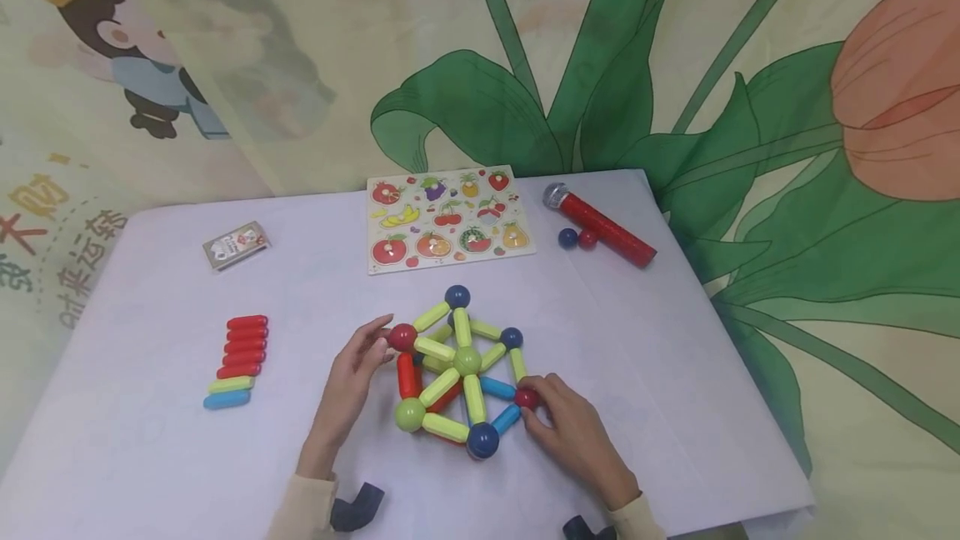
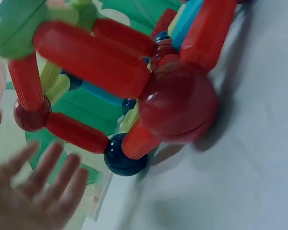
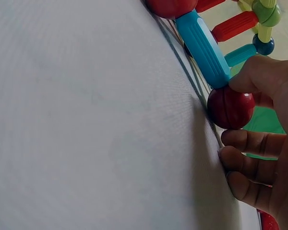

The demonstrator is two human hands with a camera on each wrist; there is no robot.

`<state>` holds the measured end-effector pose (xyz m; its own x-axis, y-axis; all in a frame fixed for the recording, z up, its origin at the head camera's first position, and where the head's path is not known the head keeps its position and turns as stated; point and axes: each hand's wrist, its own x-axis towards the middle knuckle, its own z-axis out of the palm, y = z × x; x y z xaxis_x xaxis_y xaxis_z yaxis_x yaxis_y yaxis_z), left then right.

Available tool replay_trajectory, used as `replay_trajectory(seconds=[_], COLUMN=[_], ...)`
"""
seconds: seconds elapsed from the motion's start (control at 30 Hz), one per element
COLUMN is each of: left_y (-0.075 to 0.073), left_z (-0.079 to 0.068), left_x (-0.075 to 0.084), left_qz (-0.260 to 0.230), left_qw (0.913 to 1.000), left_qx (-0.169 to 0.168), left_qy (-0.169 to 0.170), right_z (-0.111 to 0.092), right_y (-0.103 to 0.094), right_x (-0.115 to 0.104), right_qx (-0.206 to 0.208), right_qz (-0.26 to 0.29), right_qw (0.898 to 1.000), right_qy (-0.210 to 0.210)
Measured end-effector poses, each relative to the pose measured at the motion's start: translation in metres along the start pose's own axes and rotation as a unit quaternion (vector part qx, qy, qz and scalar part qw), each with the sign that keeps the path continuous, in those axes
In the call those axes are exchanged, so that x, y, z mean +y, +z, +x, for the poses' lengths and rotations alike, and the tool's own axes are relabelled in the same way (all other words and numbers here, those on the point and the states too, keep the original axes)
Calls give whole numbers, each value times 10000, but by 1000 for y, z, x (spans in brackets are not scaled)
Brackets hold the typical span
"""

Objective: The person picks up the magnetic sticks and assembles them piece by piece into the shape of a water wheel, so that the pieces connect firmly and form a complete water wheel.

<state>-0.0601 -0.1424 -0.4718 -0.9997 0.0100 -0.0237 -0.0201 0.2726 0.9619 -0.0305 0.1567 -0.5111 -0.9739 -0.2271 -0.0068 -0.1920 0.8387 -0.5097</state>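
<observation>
A structure of magnetic rods and balls [image 1: 467,362] stands on the table, with yellow-green, red and blue rods joining green, red and dark blue balls. Beside the red ball [image 1: 402,337] at its upper left is my left hand [image 1: 351,382]. The left wrist view shows that hand [image 2: 36,191] with its fingers spread, apart from the rods. At the lower right, my right hand [image 1: 573,430] pinches another red ball [image 3: 230,107] between thumb and index finger. A blue rod [image 3: 204,50] runs from this ball, and the other fingers are bent below it.
To the left lies a column of loose rods [image 1: 243,347], red, yellow-green and blue. Along the back are a small card box [image 1: 236,245], a fruit puzzle board [image 1: 450,219] and a red microphone [image 1: 603,227]. A loose blue ball [image 1: 567,238] and red ball [image 1: 587,239] sit beside the microphone.
</observation>
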Motion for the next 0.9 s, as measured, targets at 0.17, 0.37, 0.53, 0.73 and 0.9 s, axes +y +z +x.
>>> replay_trajectory(seconds=[0.17, 0.37, 0.53, 0.73, 0.9], left_y=[3, 3, -1, -8, -8], left_z=[-5, -1, -13, -34, -39], left_x=[1, -7, -9, -13, -18], left_qz=[230, -124, 135, -10, 358], left_qw=[9995, 9975, 9979, 9962, 9973], left_qx=[86, -626, -403, -663, -161], left_qy=[214, -302, -483, -571, -625], right_z=[0, 1, 20, 49, 32], right_y=[-3, -5, -6, -22, -29], right_x=[-1, -1, -2, -1, 7], right_qx=[51, -28, 165, 661, 707], right_qz=[11, 84, -208, -132, 380], right_qw=[10000, 9999, 9995, 9968, 9942], right_qy=[24, 48, 194, 422, 715])
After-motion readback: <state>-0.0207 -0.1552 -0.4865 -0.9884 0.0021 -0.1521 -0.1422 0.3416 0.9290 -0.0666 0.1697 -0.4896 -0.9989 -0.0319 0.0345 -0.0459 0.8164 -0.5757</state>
